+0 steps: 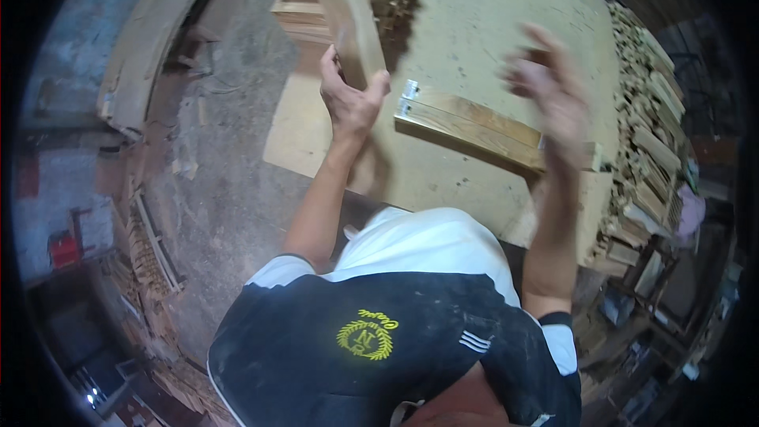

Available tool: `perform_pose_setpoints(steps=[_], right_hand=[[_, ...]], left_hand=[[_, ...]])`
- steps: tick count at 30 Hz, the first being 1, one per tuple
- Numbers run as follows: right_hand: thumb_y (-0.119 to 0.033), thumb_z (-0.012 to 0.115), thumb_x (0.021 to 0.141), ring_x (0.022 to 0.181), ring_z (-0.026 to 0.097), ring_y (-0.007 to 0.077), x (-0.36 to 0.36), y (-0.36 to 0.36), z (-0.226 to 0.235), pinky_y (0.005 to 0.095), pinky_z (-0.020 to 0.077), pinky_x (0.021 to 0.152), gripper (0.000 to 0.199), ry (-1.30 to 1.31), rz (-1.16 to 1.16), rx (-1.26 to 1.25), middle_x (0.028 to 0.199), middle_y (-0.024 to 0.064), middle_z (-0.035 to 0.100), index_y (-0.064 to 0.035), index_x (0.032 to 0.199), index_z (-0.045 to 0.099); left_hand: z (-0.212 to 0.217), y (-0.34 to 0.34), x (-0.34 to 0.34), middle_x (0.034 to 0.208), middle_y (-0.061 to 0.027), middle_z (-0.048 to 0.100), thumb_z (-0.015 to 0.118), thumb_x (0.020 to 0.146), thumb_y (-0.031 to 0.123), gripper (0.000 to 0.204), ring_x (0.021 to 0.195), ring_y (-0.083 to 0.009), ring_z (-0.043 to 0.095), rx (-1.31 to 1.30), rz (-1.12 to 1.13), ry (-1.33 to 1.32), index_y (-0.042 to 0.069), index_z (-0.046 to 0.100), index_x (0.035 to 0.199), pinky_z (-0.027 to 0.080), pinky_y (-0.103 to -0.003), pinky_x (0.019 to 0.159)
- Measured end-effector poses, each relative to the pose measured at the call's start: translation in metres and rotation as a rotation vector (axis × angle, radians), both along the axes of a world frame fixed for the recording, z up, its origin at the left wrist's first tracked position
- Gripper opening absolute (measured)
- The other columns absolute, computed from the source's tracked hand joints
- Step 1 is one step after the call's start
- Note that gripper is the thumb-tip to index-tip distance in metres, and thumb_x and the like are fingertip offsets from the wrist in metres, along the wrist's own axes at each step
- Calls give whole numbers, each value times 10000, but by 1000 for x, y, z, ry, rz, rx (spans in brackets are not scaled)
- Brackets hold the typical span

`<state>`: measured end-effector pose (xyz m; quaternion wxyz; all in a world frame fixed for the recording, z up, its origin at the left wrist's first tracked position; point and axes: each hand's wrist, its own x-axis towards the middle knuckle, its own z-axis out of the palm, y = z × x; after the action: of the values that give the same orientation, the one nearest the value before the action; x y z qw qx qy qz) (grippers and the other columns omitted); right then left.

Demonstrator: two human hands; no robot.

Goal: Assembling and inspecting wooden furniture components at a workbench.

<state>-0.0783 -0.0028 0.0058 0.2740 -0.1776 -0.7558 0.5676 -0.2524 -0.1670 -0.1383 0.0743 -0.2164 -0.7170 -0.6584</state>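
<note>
My left hand [354, 107] is closed around the lower end of a wooden block [352, 20], long and pale, held tilted up above the table. The thumb lies on its right edge and the fingers wrap its left side. My right hand [549, 83] is raised over the right part of the table, blurred by motion. Its fingers look apart, and I see nothing held in it. Below and between the hands lies a wooden jig [466, 128] of joined lengths of wood, with small metal plates at its left end. My right forearm hides part of its right end.
A stack of wooden boards [296, 12] stands at the table's far left. Many wood offcuts [652, 142] are heaped along the right side of the pale worktable [490, 0]. Concrete floor [229, 158] lies to the left, with a red box [63, 249] farther off.
</note>
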Motion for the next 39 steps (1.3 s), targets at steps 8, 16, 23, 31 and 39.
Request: perform_pose_setpoints(steps=[8, 16, 23, 31, 39], right_hand=[[-161, 865, 747, 777, 637, 139, -65, -20, -116, 282, 534, 678, 360, 21, -76, -610, 917, 79, 685, 7, 995, 665], [-58, 795, 727, 910, 646, 171, -42, 27, -155, 342, 567, 802, 495, -200, 17, -576, 1116, 83, 634, -23, 1185, 609], [-30, 836, 689, 928, 650, 181, -60, 19, -181, 343, 552, 827, 480, 52, 53, -595, 994, 70, 677, -2, 1116, 618], [-12, 825, 745, 942, 672, 184, -75, 13, -198, 338, 578, 862, 387, -101, 202, -361, 1056, 75, 694, -4, 1087, 644], [-21, 830, 739, 1003, 683, 206, -82, 13, -179, 372, 578, 903, 533, -194, 389, -50, 1086, 102, 701, -2, 1213, 587]], left_hand=[[-21, 11, 67, 1095, -126, 577, 803, 676, 213, 688, 962, -276, 574, -533, -151, 736, 43, 582, 1304, 381, -501, 948], [-50, -42, 58, 1184, -140, 592, 823, 728, 202, 614, 1013, -250, 594, -357, -280, 249, 41, 615, 1282, 419, -452, 985], [-54, -39, 6, 1050, -136, 641, 791, 787, 121, 466, 835, -217, 623, -205, -176, 185, 10, 644, 1214, 524, -340, 767], [-48, -29, -14, 966, -121, 674, 751, 842, 124, 299, 841, -201, 642, -160, -188, 150, 4, 694, 1110, 527, -321, 771], [-36, -16, -27, 960, -127, 686, 650, 932, 163, 243, 892, -197, 657, -81, -264, 124, -1, 700, 1105, 518, -300, 819]])
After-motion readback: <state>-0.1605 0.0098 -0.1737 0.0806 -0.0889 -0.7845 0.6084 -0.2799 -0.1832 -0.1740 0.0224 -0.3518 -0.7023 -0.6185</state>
